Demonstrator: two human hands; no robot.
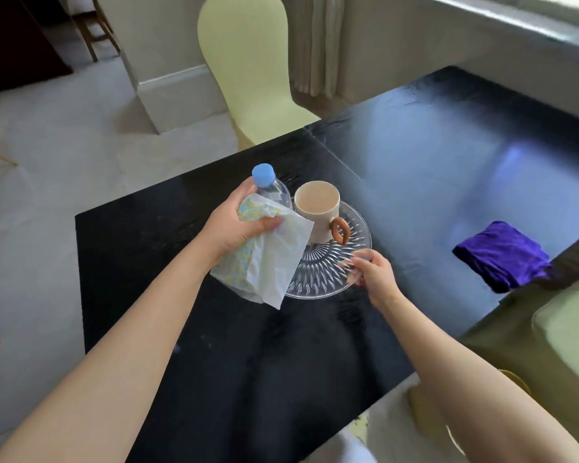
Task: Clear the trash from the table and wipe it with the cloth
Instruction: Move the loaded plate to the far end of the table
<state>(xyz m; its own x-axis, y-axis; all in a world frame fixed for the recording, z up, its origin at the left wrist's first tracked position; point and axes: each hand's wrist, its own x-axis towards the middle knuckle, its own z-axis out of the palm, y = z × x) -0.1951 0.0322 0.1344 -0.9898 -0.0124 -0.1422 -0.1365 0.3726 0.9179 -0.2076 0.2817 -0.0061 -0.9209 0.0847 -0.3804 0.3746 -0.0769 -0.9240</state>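
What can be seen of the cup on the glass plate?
The cup is a cream, ceramic-looking mug with a brown ring-shaped handle turned toward the camera. It stands upright on the far left part of the clear cut-glass plate, its inside looking empty. The plastic bottle held in the left hand is close beside it; contact cannot be told. Neither hand holds the cup.

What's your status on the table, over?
Left hand holds bottle and wrappers. Right hand at glass plate rim. Mug on plate. Purple cloth untouched.
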